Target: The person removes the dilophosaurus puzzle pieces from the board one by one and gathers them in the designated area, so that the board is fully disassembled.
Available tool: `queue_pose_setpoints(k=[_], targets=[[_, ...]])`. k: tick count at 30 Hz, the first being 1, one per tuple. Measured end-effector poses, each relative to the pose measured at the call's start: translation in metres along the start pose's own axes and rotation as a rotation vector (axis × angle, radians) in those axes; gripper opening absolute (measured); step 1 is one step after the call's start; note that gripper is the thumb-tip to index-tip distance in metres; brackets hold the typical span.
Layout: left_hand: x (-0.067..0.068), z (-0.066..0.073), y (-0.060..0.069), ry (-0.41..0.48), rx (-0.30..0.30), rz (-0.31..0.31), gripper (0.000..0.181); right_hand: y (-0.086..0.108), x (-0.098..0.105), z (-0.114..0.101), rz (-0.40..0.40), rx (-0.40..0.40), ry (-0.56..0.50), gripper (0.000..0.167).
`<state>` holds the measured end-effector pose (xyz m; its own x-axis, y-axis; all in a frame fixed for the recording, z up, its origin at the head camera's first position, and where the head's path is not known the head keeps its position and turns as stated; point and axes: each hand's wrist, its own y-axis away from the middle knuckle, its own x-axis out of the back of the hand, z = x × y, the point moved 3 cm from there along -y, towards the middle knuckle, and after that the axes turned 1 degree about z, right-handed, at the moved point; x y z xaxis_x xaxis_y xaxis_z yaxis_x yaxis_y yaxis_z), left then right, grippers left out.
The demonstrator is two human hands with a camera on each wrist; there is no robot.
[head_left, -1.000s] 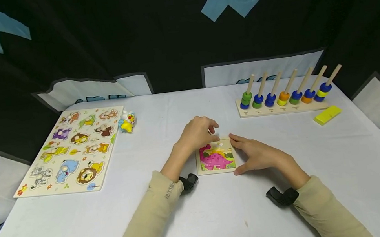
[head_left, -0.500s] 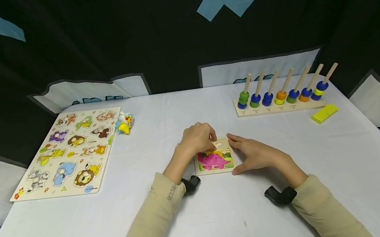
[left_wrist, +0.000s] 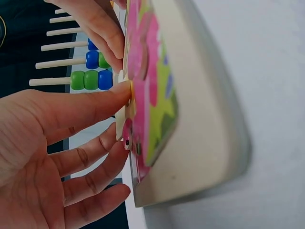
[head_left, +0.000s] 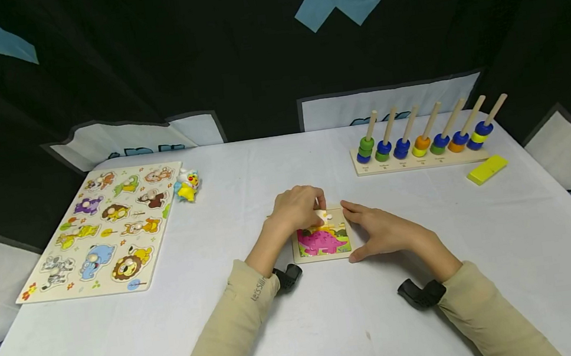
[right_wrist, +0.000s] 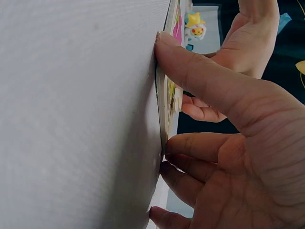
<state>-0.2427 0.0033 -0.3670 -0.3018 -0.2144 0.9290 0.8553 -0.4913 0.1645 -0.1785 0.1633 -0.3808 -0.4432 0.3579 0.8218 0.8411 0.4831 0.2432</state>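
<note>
- Grip of the left hand (head_left: 297,209): pinching, thumb against fingertips, on a puzzle piece (left_wrist: 127,134) that appears tilted up from its bed; the left wrist view shows an eye printed on it.
- Grip of the right hand (head_left: 382,231): spread, with thumb and forefinger set along the 3 o'clock side of the wooden frame (head_left: 322,258), near its two corners.
- Between the hands, mid-worktop (head_left: 304,330), lies the pink dinosaur puzzle (head_left: 323,246), flat and squared to the person. The left hand covers its 11 o'clock corner.
- Frame nearly square, so no clear long axis; the printed body runs from 9 to 3 o'clock, neck rising on the 9 o'clock side, tail towards 3. In the head view the hand hides the head.
- Step in hand, as far as one can judge: working a single piece at the head end. Whether it is coming out or going in cannot be told.
- Next move probably calls for the right hand to brace the frame while the left either draws the piece clear or lines up its edges and presses it level.
- Outward from the puzzle: figurine (head_left: 187,185) at 10 o'clock, touching or just beside the animal board (head_left: 112,289) at 9; bead rack (head_left: 412,166) at 2; yellow block (head_left: 488,170) between 2 and 3.
</note>
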Motion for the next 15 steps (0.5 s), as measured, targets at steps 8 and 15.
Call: queue_pose_setpoints(k=[8,15], targets=[[-0.0002,0.0008,0.0002,0.029,-0.012,0.02,0.022,0.001,0.0006,-0.0005,0.0,0.007,0.002,0.097],[-0.0007,0.0012,0.0005,0.078,-0.017,0.027,0.022,0.0009,0.0005,0.0,0.001,0.008,-0.001,0.097]])
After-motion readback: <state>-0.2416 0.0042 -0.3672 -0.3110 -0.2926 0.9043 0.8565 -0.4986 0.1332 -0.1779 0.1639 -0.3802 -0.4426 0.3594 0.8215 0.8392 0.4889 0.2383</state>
